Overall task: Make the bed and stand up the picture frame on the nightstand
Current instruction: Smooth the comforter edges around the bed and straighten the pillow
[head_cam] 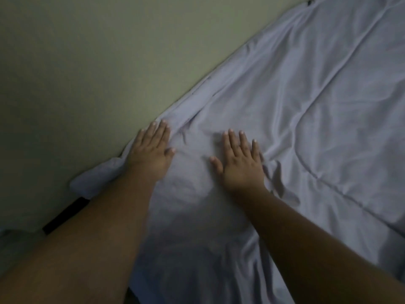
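A pale lavender quilted comforter (306, 110) covers the bed and fills the right and lower part of the view, with creases and stitched seams. My left hand (151, 152) lies flat, palm down, on its wrinkled edge right beside the wall. My right hand (240, 161) also rests flat on the fabric, fingers spread, a short way to the right of the left one. Neither hand holds anything. No picture frame or nightstand is in sight.
A plain greenish wall (98, 62) runs diagonally along the bed's far edge. A dark strip of the bed frame (65, 218) shows below the comforter's folded corner (96, 178) at lower left.
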`<state>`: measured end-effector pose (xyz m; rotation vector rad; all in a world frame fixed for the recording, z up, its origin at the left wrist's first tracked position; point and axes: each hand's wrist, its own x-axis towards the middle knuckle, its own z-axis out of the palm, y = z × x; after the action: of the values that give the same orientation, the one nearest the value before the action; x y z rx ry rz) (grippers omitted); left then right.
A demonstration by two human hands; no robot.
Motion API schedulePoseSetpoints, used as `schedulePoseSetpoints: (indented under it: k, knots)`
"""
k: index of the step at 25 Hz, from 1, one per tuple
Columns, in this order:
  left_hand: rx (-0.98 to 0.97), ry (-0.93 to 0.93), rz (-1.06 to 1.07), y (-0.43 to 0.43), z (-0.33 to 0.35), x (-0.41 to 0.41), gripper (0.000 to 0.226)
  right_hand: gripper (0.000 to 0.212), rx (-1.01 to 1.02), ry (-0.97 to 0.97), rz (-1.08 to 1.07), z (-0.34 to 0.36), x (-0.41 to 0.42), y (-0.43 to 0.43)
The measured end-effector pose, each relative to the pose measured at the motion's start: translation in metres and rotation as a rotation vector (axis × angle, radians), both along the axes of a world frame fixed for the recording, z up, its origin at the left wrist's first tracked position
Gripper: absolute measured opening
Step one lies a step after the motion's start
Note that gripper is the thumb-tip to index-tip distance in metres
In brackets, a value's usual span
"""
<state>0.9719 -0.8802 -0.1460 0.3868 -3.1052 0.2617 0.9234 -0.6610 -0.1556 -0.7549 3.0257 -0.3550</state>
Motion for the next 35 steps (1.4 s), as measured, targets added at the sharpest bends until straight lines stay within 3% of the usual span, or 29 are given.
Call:
schedulePoseSetpoints:
  k: [4,7,11,16,19,23,27,35]
  knots:
    - [0.186,-0.053,0.014,-0.017,-0.043,0.007,0.059,0.069,0.024,0.088,-0.022,-0.041,-0.003,-0.009]
    - [0.252,-0.008,0.026,-0.014,-0.04,-0.002,0.056,0.068,0.009,0.105,-0.045,-0.034,-0.006,-0.013]
    - [0.281,0.104,0.004,0.002,-0.027,0.0,0.072,0.067,-0.08,-0.102,-0.087,-0.008,0.011,-0.038]
    - [0.186,-0.064,0.006,0.001,-0.045,0.008,0.072,0.066,-0.093,0.063,-0.034,-0.039,0.038,-0.054]
    - [0.197,-0.166,0.083,0.008,-0.031,0.002,0.063,0.067,-0.043,-0.021,-0.022,-0.028,0.034,-0.054]
    - [0.219,-0.353,0.165,0.035,0.034,0.007,0.059,0.067,0.017,-0.303,0.058,0.025,0.041,-0.034]
    - [0.256,-0.333,0.078,0.091,0.117,0.032,0.063,0.065,0.009,-0.393,-0.043,0.102,0.072,0.017]
    - [0.249,-0.332,-0.204,0.265,0.257,0.092,0.061,0.059,0.009,-0.233,-0.392,0.257,0.159,0.178]
